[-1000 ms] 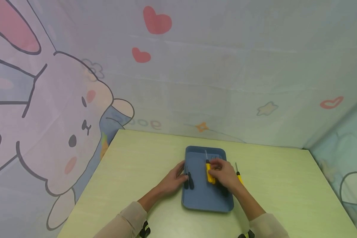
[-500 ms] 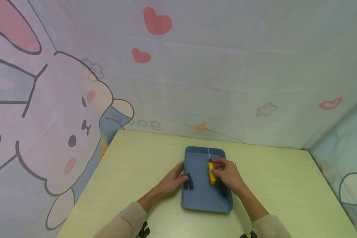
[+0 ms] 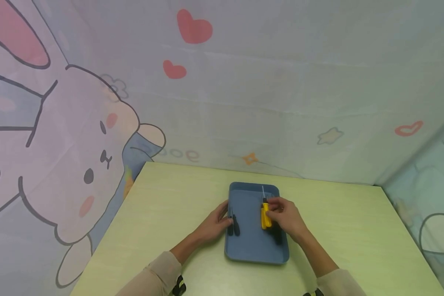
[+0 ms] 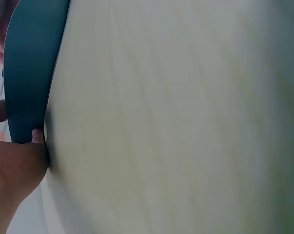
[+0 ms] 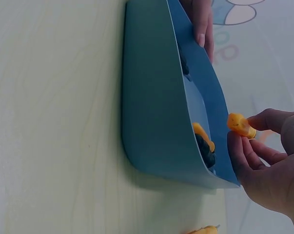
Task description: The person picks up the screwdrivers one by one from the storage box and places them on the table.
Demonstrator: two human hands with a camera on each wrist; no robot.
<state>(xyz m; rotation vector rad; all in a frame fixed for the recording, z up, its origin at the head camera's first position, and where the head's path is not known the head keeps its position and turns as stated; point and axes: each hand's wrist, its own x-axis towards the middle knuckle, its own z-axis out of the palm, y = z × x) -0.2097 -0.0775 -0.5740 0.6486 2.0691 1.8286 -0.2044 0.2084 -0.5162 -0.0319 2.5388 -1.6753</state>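
Note:
A blue tray (image 3: 257, 253) lies on the table. My left hand (image 3: 211, 226) grips its left wall, thumb over the rim and fingers along the outside. Two small black-handled screwdrivers (image 3: 236, 226) lie inside, beside the left thumb. Above the tray's right half, my right hand (image 3: 289, 217) pinches a yellow-handled screwdriver (image 5: 240, 125) between thumb and fingers, its shaft pointing away. Below it in the tray is another yellow handle (image 3: 263, 221). Next to that, in the right wrist view, sit dark handles (image 5: 206, 151), partly hidden by the wall.
The light green table (image 3: 355, 238) spreads around the tray. In the right wrist view, a yellow-handled tool (image 5: 205, 230) lies on the table outside the tray; the right hand hides it in the head view. A cartoon-printed cloth (image 3: 266, 90) hangs behind the table.
My right hand has shifted a little right with the yellow-handled screwdriver, hiding the yellow tool on the table. The left hand keeps its place on the tray.

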